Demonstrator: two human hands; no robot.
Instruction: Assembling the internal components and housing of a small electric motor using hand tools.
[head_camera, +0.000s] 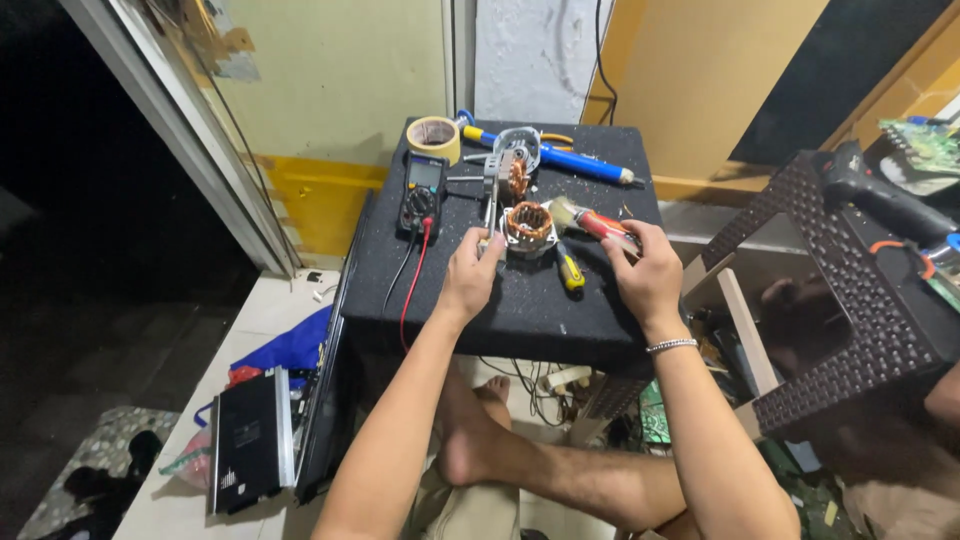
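Glossy copper windings (527, 222), matt felt tabletop (520, 310)

Brush (590, 222) handle hidden under right hand (645, 270)

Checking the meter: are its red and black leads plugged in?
Yes, a red and a black lead run from the multimeter down over the black table's front edge.

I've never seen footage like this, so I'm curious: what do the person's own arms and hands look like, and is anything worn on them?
Both arms are bare, with no sleeves in view and no gloves. The left hand wears nothing that shows: no ring, watch or band. The right hand is bare too, but a thin silver chain bracelet circles its wrist. Any rings on the fingers are too small to tell.
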